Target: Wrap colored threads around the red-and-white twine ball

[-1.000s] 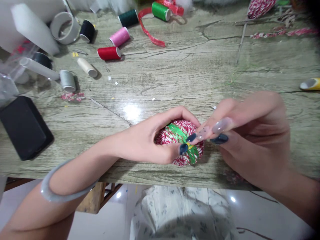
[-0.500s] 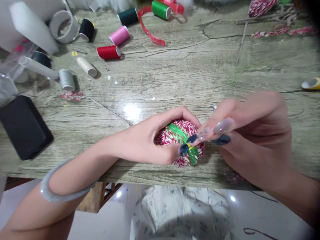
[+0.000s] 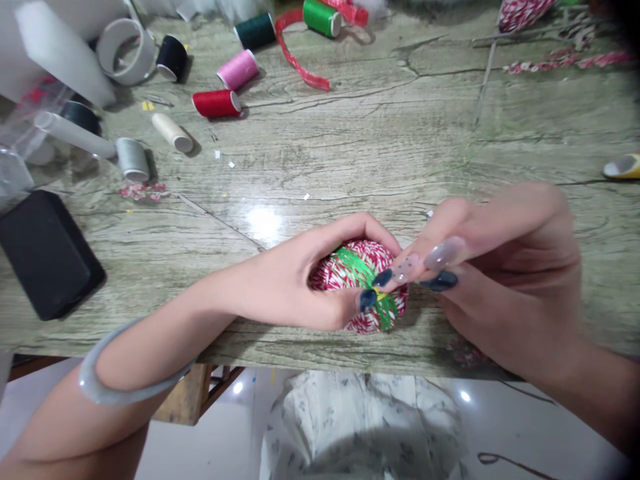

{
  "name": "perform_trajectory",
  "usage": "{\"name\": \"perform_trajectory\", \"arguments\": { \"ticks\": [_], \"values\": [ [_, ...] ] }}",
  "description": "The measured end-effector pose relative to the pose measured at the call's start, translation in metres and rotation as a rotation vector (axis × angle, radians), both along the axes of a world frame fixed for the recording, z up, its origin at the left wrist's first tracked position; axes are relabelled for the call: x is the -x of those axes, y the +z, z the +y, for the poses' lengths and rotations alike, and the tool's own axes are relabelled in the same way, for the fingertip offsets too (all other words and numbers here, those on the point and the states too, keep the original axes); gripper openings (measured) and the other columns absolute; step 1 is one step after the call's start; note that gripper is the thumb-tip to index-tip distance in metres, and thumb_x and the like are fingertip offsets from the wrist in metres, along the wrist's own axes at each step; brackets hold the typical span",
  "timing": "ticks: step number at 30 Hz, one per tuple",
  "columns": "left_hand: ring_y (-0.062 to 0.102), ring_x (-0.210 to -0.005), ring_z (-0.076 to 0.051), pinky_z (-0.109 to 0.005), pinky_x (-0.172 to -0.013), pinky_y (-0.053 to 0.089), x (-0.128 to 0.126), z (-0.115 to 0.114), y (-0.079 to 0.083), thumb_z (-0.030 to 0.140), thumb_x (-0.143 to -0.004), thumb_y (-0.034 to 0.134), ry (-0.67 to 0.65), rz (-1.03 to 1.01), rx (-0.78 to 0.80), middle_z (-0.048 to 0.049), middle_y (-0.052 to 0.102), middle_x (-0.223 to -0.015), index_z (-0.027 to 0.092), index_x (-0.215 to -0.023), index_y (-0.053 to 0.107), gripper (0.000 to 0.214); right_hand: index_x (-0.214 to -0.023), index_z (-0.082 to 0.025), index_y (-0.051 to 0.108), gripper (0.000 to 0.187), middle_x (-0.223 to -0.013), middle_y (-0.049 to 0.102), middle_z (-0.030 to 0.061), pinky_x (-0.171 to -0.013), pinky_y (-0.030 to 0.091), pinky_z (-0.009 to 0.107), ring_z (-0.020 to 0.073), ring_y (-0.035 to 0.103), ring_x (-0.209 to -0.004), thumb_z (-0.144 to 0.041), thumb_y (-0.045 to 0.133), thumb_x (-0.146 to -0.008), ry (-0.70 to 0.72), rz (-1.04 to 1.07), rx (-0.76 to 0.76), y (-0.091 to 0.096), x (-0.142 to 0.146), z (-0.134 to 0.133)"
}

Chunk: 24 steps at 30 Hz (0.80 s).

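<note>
A ball [image 3: 330, 273] wound in red and white thread, crossed by green thread bands, rests near the table's front edge. My left hand [image 3: 295, 283] wraps round it, with the thumb on the near side and a finger along the far side. Yellow thread [image 3: 381, 293] shows where the green bands meet, beside my left thumb's nail. Over that spot, my right hand [image 3: 520, 267] is closed, its index fingertip against the ball and its thumb a little to the right. Whatever its fingers pinch is hidden or too thin to make out.
Thread spools, among them a red spool [image 3: 217, 103] and a pink spool [image 3: 238, 69], lie at the back left. A tape roll [image 3: 103, 53] and a black phone-like block [image 3: 53, 257] are further left. A red ribbon [image 3: 300, 63] curls at the back. Another wound ball [image 3: 523, 13] sits back right.
Both hands and the ball stay almost in place. My right fingertips have shifted very slightly left.
</note>
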State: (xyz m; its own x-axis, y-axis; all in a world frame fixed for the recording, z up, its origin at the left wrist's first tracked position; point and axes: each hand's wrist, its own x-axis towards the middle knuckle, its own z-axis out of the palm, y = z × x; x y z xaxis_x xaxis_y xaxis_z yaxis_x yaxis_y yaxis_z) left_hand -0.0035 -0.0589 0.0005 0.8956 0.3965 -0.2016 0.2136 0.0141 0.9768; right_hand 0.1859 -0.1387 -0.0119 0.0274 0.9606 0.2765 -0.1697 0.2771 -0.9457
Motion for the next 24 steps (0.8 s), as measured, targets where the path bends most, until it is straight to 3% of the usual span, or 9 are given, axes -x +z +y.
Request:
{"name": "perform_trajectory", "arguments": {
  "ticks": [12, 24],
  "values": [
    [0.061, -0.084, -0.017, -0.026, -0.071, 0.051, -0.001, 0.0004, 0.0022, 0.013, -0.07, 0.061, 0.001, -0.004, 0.008, -0.0018, 0.064, -0.098, 0.021, -0.107, 0.057, 0.038, -0.089, -0.031, 0.072, 0.023, -0.082, 0.07, -0.0029, -0.059, 0.056, 0.027, 0.0135, 0.064, -0.064, -0.01, 0.072, -0.081, 0.001, 0.053, 0.163, 0.0049, 0.0012, -0.0058],
    [0.061, -0.085, -0.019, -0.027, -0.071, 0.051, -0.0009, 0.0006, 0.0015, 0.017, -0.071, 0.061, 0.002, 0.019, 0.004, -0.0023, 0.065, -0.098, 0.021, -0.106, 0.057, 0.035, -0.089, -0.031, 0.073, 0.022, -0.081, 0.071, -0.003, -0.056, 0.059, 0.029, 0.0139, 0.064, -0.064, -0.011, 0.073, -0.081, -0.005, 0.057, 0.126, 0.0027, 0.0018, -0.0054]
  ]
}}
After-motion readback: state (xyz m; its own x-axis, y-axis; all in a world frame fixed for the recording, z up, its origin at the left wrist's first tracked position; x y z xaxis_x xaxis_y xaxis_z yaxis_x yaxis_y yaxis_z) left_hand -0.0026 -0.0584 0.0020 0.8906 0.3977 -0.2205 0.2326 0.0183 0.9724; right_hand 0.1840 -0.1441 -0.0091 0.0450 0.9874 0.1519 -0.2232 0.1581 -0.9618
